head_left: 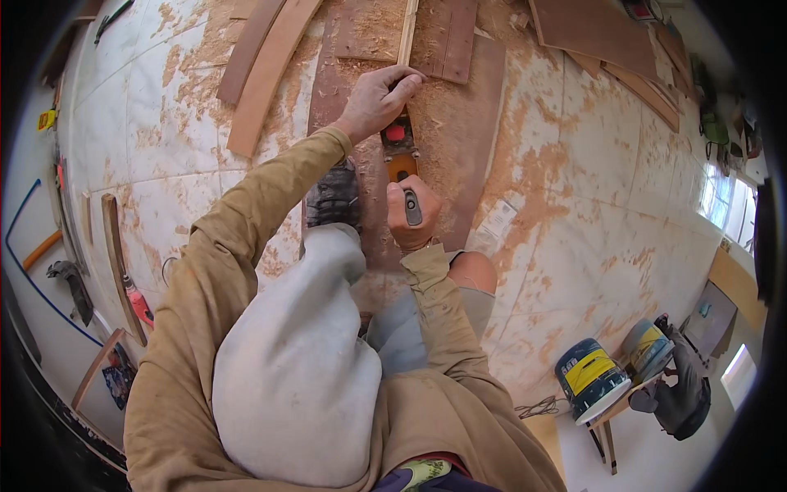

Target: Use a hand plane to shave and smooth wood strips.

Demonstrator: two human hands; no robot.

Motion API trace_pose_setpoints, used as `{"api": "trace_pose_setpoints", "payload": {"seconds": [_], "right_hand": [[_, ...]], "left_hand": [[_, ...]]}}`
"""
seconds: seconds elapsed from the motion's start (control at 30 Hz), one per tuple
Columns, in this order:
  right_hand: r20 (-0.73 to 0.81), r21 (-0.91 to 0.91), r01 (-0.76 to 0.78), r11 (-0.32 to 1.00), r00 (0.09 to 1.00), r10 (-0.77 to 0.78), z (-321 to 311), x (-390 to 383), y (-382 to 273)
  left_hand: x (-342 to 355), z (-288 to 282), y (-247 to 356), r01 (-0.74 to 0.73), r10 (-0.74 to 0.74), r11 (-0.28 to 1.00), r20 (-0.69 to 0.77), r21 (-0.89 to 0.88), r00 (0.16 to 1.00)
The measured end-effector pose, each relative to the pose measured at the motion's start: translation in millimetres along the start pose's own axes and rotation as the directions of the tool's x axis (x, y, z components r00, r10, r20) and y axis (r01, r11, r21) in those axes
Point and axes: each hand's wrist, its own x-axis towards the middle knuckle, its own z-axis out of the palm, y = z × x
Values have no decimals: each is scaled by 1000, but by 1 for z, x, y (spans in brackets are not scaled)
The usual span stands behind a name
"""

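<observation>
My right hand [410, 213] grips the grey-topped rear handle of a hand plane [398, 164], orange and dark with a red part, lying lengthwise on a reddish-brown board [467, 123] strewn with shavings. My left hand [377, 102] is curled just ahead of the plane, fingers closed at the near end of a narrow pale wooden strip [407, 33]; what exactly they hold is hidden. A dark padded piece [332, 197] on my grey-clad left leg rests on the board beside the plane.
Loose planks [262, 98] lie front-left, more boards [594, 33] front-right. At left are a long offcut [119, 246], a pink bottle [138, 303] and tools along the wall. Two buckets [582, 369] and a small wooden stand [607, 435] are behind right. Shavings cover parts of the tiled floor.
</observation>
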Motion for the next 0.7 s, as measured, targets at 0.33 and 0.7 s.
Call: {"api": "trace_pose_setpoints", "payload": {"seconds": [0.33,0.7], "right_hand": [[10,-46,42,998,999,-41,12,43,-20],[31,15,165,986,986,-166,-8,-2,-5]], "left_hand": [[22,-5,-3,72,-75,997,-122,-28,990],[-24,6,14,33,-29,999,-117,30,993]]}}
